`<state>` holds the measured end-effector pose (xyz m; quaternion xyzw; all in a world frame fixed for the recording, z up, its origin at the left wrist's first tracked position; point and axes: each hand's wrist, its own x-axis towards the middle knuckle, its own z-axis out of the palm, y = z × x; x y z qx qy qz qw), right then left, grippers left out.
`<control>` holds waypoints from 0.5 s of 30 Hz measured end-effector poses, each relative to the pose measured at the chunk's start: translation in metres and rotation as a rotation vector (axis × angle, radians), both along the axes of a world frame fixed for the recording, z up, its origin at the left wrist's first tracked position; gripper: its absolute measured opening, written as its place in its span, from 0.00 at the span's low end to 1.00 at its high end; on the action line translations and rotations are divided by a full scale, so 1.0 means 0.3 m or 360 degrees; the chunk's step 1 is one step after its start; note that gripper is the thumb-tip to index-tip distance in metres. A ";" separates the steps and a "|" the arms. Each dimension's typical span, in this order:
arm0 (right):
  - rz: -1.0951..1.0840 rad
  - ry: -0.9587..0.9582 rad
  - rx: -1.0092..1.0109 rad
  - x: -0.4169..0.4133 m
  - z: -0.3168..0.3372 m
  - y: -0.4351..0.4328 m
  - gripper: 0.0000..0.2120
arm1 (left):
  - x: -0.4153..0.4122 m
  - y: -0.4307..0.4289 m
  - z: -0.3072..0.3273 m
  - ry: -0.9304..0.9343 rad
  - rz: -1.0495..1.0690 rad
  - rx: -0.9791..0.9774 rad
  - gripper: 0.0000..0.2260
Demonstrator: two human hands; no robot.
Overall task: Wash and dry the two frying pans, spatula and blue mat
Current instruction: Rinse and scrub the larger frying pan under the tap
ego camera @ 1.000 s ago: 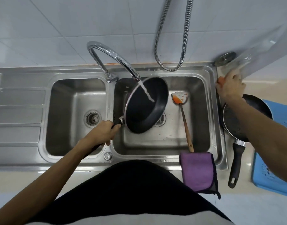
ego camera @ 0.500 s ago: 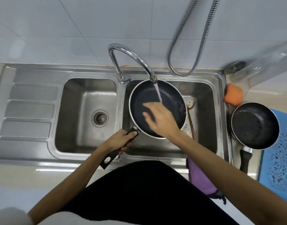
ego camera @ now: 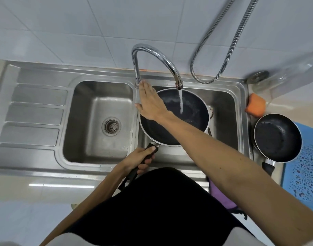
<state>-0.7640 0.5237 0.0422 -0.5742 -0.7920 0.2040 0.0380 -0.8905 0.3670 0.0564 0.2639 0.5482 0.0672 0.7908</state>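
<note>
Our right hand (ego camera: 151,103) is flat, fingers (ego camera: 144,87) spread, tips at the faucet (ego camera: 153,58) base; left hand (ego camera: 138,159) is wrapped around the frying pan (ego camera: 185,121) handle, pan under the stream in the right basin. Rinse step; next, probably shut the water off, then tip the pan to drain.

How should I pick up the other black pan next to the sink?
Probably by its black handle, coming from the near side. The pan sits flat on the counter beside the blue mat, and the handle points toward the person, clear of the sink.
</note>
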 end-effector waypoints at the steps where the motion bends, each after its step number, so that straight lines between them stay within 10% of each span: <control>1: 0.0002 -0.0020 0.0023 -0.002 -0.002 -0.006 0.39 | -0.005 0.004 0.001 -0.0003 -0.0010 -0.0004 0.17; 15: -0.0107 -0.0176 0.0285 0.022 0.110 0.162 0.17 | -0.039 0.014 0.011 -0.0116 -0.0054 -0.0067 0.17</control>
